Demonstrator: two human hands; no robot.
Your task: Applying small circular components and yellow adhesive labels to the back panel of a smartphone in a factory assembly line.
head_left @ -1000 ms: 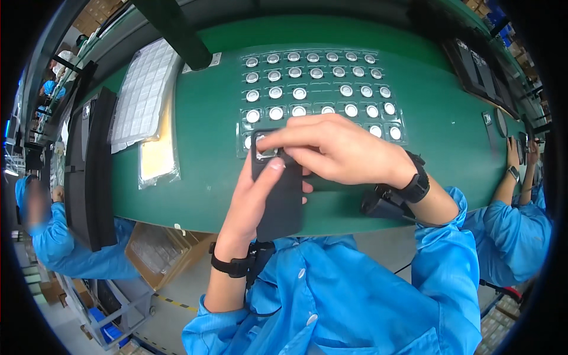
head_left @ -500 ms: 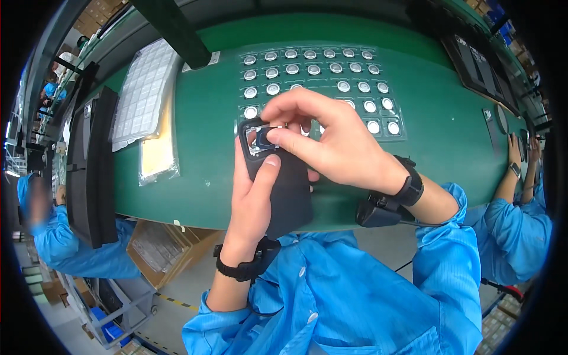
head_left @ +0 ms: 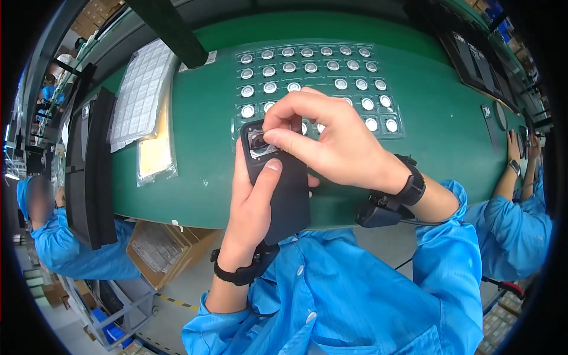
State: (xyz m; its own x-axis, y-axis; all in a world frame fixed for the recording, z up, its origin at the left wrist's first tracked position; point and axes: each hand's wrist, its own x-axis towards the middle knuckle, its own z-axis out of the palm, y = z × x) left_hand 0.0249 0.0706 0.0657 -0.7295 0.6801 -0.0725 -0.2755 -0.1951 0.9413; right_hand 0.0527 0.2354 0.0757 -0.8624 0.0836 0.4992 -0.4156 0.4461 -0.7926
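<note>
Black case (head_left: 288, 207) gripped by left hand (head_left: 251, 204) at front edge of green bench (head_left: 455, 148), thumb across face. Window (head_left: 255, 144) at case's top partly covered by bent fingers of right hand (head_left: 334, 133); whether anything is pinched cannot be told. Silver discs (head_left: 340, 84) in clear tray (head_left: 319, 86) partly blocked by same hand. Gridded white sheets (head_left: 145, 89) stacked left, green post (head_left: 168, 32) set beyond.

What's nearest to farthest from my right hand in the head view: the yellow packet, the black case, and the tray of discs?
From your right hand:
1. Black case: at its fingers, held in your left hand.
2. Tray of discs: on the table, just beyond.
3. Yellow packet: farther left.
</note>
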